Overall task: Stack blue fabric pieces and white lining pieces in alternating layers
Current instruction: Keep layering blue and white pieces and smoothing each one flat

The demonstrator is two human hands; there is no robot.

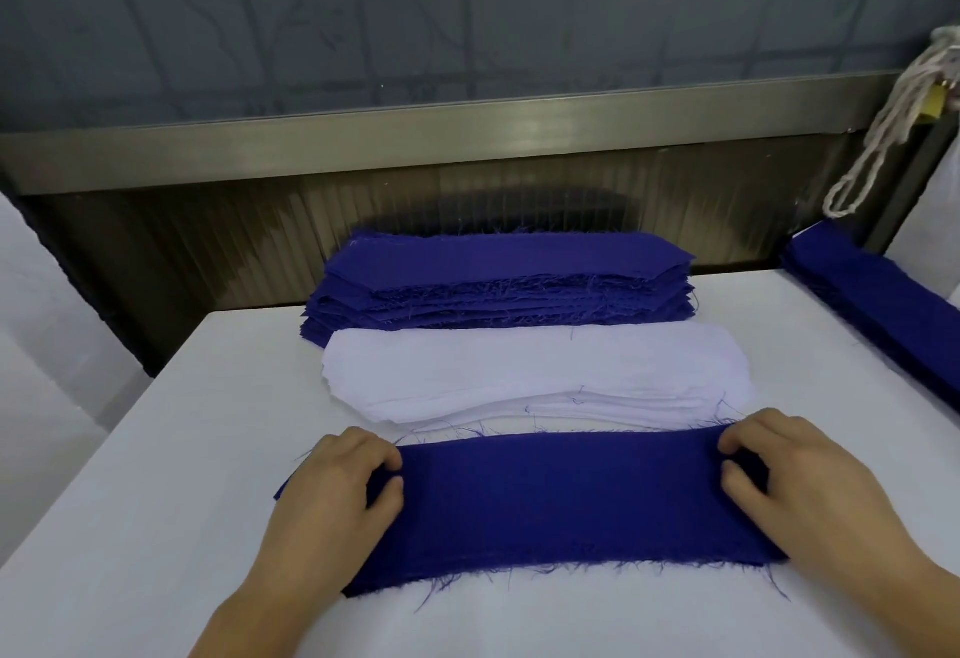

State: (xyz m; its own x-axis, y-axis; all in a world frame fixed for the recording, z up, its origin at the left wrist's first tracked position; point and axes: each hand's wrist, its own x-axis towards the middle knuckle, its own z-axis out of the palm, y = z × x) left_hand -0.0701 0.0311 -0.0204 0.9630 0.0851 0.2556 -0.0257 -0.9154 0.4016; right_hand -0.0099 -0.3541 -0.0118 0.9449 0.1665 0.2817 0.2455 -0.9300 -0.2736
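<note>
Head view, hands [561,480] on frayed blue strip [561,501]

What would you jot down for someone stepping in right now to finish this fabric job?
Left hand and right hand each grip one end of a blue piece lying flat on the white table, nearest you.
Behind it lies the white lining stack; behind that, the blue fabric stack.
Done: top blue layer placed; layers beneath cannot be seen.
Left: add a white lining piece, then keep alternating.
</note>
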